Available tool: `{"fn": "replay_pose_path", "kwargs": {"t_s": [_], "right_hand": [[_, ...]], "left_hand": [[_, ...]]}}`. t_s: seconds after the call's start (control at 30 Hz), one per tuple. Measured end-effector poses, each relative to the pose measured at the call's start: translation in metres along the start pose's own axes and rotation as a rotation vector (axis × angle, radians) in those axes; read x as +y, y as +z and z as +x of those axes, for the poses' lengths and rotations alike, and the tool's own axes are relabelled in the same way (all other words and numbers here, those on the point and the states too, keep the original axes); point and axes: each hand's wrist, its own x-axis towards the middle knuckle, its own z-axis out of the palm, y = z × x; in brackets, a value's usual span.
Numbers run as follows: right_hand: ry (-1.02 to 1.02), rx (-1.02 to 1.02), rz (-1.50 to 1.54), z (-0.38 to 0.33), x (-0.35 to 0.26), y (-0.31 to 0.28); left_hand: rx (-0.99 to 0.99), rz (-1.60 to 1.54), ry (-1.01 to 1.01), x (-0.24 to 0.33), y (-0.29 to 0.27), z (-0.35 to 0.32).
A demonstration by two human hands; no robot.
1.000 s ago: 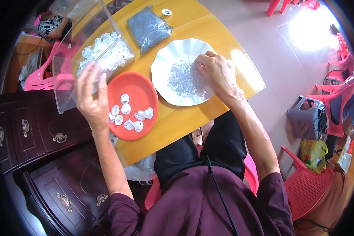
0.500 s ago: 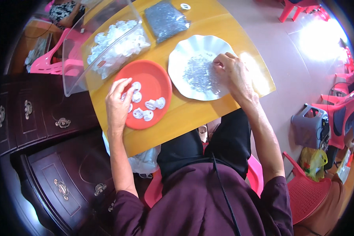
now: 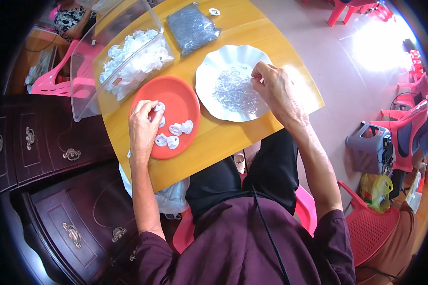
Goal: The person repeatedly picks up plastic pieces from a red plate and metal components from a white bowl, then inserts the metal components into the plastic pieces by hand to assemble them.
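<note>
My left hand (image 3: 144, 124) is at the left side of a round red plate (image 3: 185, 95). Its thumb and fingertips close around a small white plastic piece (image 3: 160, 107). Several more of these white pieces (image 3: 174, 141) lie on the plate, some partly hidden by the hand. My right hand (image 3: 279, 94) is over the right side of a white wavy-rimmed dish (image 3: 207, 71). Thumb and fingers are pinched together there; what they hold, if anything, is too small to make out. Many tiny thin shiny pieces (image 3: 235, 90) are spread across the dish's bottom.
A clear plastic bin (image 3: 83, 102) filled with white pieces stands at the table's far left. Behind the dish lie a bag of dark grey pieces (image 3: 192, 28) and a small round white item (image 3: 214, 12). Dark drawers (image 3: 57, 152) flank the table's left.
My left fingers have come together on a white piece on the red plate. My right hand stays over the dish, its pinch slightly raised. The whole view has shifted a little.
</note>
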Motion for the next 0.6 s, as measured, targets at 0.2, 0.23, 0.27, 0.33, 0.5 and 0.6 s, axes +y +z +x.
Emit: {"fn": "replay_pose_path", "kwargs": {"t_s": [0.2, 0.23, 0.27, 0.33, 0.5, 0.6], "right_hand": [[-0.02, 0.05, 0.167, -0.01, -0.005, -0.01], [-0.018, 0.051, 0.22, -0.012, -0.006, -0.011], [-0.019, 0.053, 0.22, -0.014, -0.007, -0.013], [0.004, 0.049, 0.349, -0.018, -0.01, -0.015], [0.055, 0.029, 0.569, -0.044, -0.032, -0.02], [0.115, -0.025, 0.723, -0.069, -0.045, -0.012]], "left_hand": [[0.133, -0.018, 0.118, 0.004, 0.005, -0.003], [0.134, -0.016, 0.119, 0.005, 0.005, -0.003], [0.164, -0.04, 0.138, 0.006, 0.005, -0.004], [0.195, -0.06, 0.158, 0.011, 0.006, -0.005], [0.147, -0.383, 0.054, 0.033, 0.008, -0.017], [0.033, -0.711, 0.075, 0.051, 0.015, -0.032]]}}
